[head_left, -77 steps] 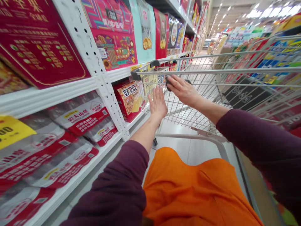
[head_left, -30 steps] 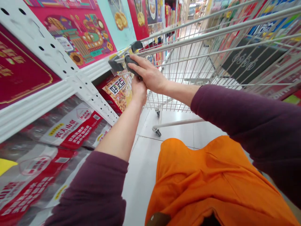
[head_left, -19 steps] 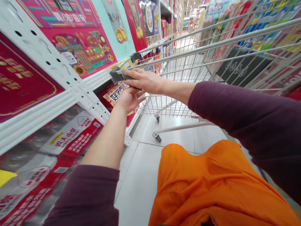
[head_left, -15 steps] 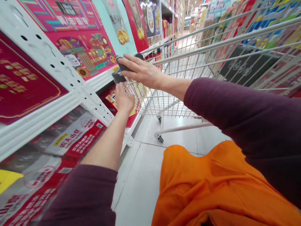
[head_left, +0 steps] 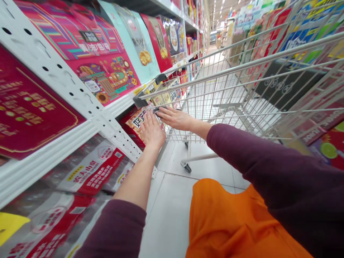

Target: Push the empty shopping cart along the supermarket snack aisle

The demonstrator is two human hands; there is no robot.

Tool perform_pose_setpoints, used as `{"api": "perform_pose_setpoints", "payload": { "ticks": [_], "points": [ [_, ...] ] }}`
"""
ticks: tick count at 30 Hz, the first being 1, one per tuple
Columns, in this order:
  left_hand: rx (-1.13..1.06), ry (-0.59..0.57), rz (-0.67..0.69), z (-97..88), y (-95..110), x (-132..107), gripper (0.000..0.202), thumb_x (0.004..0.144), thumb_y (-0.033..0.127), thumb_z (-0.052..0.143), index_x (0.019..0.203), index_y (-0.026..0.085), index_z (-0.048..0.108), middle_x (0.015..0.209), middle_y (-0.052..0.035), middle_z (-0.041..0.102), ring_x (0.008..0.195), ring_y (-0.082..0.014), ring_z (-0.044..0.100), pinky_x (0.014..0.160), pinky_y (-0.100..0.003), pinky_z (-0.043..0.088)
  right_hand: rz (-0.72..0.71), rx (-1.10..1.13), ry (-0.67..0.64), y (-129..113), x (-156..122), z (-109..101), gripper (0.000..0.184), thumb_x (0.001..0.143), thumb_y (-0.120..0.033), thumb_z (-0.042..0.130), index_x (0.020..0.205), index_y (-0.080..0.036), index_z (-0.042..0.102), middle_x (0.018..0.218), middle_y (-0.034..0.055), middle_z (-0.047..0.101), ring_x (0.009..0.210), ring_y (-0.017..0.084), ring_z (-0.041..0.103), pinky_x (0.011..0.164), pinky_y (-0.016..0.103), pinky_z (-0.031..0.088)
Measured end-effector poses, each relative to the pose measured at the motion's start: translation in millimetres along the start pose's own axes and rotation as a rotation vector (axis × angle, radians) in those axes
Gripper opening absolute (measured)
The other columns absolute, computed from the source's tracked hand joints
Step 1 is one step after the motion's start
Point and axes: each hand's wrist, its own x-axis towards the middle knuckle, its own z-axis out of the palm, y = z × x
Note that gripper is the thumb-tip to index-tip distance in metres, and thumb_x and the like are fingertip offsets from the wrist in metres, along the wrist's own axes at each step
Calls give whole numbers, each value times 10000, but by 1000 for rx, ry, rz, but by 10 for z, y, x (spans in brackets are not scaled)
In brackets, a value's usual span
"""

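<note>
My right hand (head_left: 176,118) is at the near end of a wire shopping cart (head_left: 215,73), its fingers stretched over a small dark grey cloth (head_left: 158,109) pressed to the wires. Most of the cloth is hidden under the fingers. Just left of it, my left hand (head_left: 152,130) lies with its back to me and fingers extended against the cart's end; I see nothing held in it. Above both hands is the cart's dark plastic corner piece (head_left: 140,100). Behind the left hand, a red snack box (head_left: 131,123) stands on the lower shelf.
White shelving (head_left: 107,134) runs along the left, with colourful gift boxes (head_left: 107,77) above and wrapped packs of bottles (head_left: 91,170) below. A cart wheel (head_left: 186,167) rests on the tiled floor (head_left: 172,208). A dark panel (head_left: 288,84) is on the cart's right part.
Both hands have moved from the cart's dark corner piece down to the wires below it. The right hand carried the cloth along. My view has shifted slightly.
</note>
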Motion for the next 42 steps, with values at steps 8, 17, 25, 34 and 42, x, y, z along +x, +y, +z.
{"api": "perform_pose_setpoints", "payload": {
  "ticks": [8, 17, 25, 34, 42],
  "points": [
    [65, 57, -39, -22, -68, 75, 782, 770, 190, 480, 1484, 8, 217, 1585, -224, 194, 1483, -304, 161, 1192, -536, 133, 77, 23, 146, 53, 293, -125, 502, 884, -33, 387, 1366, -136, 480, 1530, 120, 380, 1457, 252, 245, 1192, 509, 257],
    [42, 32, 26, -10, 28, 26, 765, 776, 163, 440, 1503, 67, 222, 1588, -180, 214, 1486, -283, 160, 1191, -544, 135, 58, 4, -11, -111, -65, 46, 434, 897, -40, 397, 1302, -72, 553, 1425, 178, 505, 1400, 273, 368, 1150, 483, 356],
    [45, 62, 40, -136, 116, 45, 759, 783, 159, 438, 1504, 74, 214, 1604, -170, 173, 1493, -277, 123, 1198, -537, 106, 131, 35, 162, -48, -84, -314, 452, 920, -43, 365, 1334, -125, 529, 1482, 143, 447, 1432, 253, 304, 1172, 506, 305],
    [-18, 66, 105, -194, 428, 151, 857, 743, 139, 527, 1514, 78, 156, 1612, -179, 133, 1497, -279, 87, 1208, -521, 72, 210, 12, 125, 150, -565, -298, 420, 932, -38, 356, 1300, -102, 550, 1450, 148, 486, 1423, 248, 323, 1173, 506, 305],
    [4, 0, 145, -141, 592, 32, 828, 748, 139, 497, 1503, 34, 172, 1609, -177, 143, 1497, -275, 86, 1207, -521, 71, 164, 0, 122, 96, -911, -197, 422, 930, -43, 376, 1308, -119, 546, 1460, 122, 482, 1423, 239, 327, 1162, 473, 345]
  ]
}}
